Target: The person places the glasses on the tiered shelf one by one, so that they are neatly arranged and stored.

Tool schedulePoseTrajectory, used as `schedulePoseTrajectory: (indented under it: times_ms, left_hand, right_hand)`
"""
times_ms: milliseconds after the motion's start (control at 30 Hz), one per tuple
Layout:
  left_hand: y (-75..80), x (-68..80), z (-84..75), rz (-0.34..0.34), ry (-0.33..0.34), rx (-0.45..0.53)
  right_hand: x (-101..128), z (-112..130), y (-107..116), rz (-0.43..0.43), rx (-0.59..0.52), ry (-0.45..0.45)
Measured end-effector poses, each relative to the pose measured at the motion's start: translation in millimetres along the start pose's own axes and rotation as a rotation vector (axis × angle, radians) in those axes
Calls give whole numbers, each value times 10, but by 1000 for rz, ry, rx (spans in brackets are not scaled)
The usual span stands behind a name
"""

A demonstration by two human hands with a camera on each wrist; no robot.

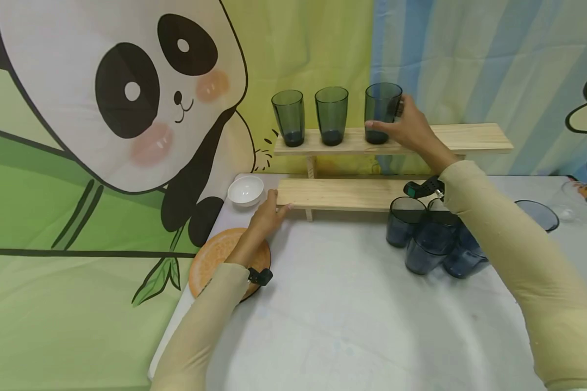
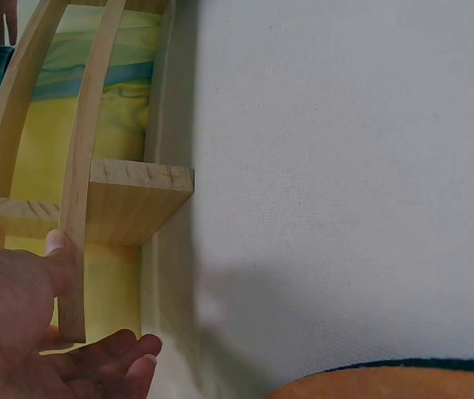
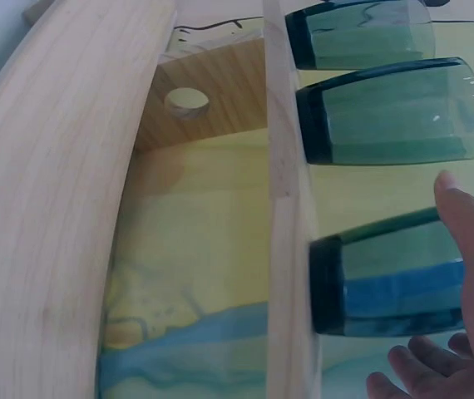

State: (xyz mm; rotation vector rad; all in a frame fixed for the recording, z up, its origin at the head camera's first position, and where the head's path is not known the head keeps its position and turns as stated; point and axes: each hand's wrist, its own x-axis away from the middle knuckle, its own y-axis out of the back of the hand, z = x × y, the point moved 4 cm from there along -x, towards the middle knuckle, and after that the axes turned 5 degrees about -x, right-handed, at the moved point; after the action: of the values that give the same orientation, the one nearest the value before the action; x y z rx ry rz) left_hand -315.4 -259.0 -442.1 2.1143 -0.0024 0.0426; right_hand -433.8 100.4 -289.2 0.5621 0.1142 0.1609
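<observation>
- The right hand [image 1: 411,127] curls thumb and fingers around a dark tinted tumbler [image 1: 382,113], which stands upright on the upper shelf [image 1: 469,137] of a pale wooden two-tier rack.
- Two matching tumblers [image 1: 288,117] [image 1: 331,115] stand to its left in a row, each apart from the next; the shelf's right half lies bare.
- The left hand [image 1: 269,216] rests with straight fingers against the left end of the lower shelf [image 1: 342,194], thumb on the plank's edge in the left wrist view.
- A cluster of further dark tumblers [image 1: 428,239] stands touching one another on the white tablecloth [image 1: 347,315], partly behind the right sleeve.
- A small white bowl [image 1: 245,190] and an orange-slice mat [image 1: 215,255] sit at the table's left edge.
- A panda-print backdrop [image 1: 117,98] hangs behind the table.
</observation>
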Motion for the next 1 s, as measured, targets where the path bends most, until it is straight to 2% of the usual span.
schedulePoseTrajectory:
  times_ms: [133,333,567,733,900,1000]
  left_hand:
    - [9,-4,20,3,8,-1]
    - [10,-4,19,2,-6,8]
    - [-5,26,23,9,3,6]
    - [-9,2,10,0,-5,8]
    - [-21,-18,8,1,-13,15]
    - [-26,-16,11,5,-10,19]
  right_hand:
    - [89,8,133,22,24,42]
    - [265,-41,467,10,142,125]
    - [699,-158,912,6,160,121]
    - [1098,-439,1212,-37,185,112]
    - [1499,-902,1429,-148,233,61]
    - [1710,-1191,1475,-185,194,23]
